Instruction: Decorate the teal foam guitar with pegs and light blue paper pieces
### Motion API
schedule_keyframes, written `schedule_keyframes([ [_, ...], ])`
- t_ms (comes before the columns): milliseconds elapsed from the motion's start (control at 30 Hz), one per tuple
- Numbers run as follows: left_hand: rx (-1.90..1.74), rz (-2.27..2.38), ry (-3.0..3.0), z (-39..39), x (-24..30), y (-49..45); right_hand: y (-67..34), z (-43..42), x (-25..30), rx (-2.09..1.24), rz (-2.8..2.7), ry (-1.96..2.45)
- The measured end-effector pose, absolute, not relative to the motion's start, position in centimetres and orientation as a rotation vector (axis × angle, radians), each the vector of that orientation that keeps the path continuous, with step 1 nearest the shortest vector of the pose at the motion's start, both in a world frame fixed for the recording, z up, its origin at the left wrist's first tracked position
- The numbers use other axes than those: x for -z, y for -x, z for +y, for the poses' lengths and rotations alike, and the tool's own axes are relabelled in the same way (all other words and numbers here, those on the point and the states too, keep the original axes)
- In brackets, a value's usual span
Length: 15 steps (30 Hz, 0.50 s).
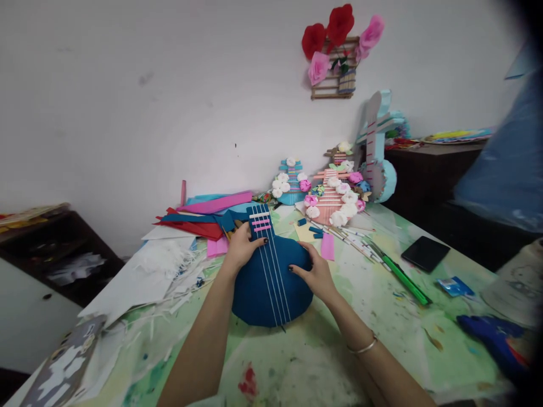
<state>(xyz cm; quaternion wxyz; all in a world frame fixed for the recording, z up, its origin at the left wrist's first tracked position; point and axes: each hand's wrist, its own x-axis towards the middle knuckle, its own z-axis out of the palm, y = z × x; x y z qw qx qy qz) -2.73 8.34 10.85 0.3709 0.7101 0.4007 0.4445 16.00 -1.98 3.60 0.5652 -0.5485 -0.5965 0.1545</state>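
A dark blue paper-covered toy lute (254,288) is held tilted above the table, its flat front towards me. White strings run down its face, crossed near the neck by one white and several pink strips. My left hand (242,249) grips the neck's left side, thumb on the front and fingers behind. At the upper right of the round body, my right hand (316,274) holds the edge, with thumb on the face and the other fingers partly hidden. Small dark blue rolled pieces (316,232) and a pink paper piece (327,247) lie just behind it.
Flower-trimmed toy lutes, one blue (291,195) and one pink (328,210), lean at the back. Coloured paper (212,212) and white scraps (165,260) lie left. Rightward are a green cutter (407,280), a black tablet-like item (425,253) and a blue glue gun (487,333).
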Motion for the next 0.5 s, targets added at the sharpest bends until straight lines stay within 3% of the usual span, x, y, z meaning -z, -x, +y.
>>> schedule_keyframes([
  [300,-1.056,0.969,-1.701,9.5,-8.4,3.0,-17.0,-2.4,-2.2,-0.185,-1.318,1.304],
  [500,-1.009,0.971,-1.696,10.4,-7.8,2.5,-16.3,-2.4,-1.8,-0.033,-1.816,1.173],
])
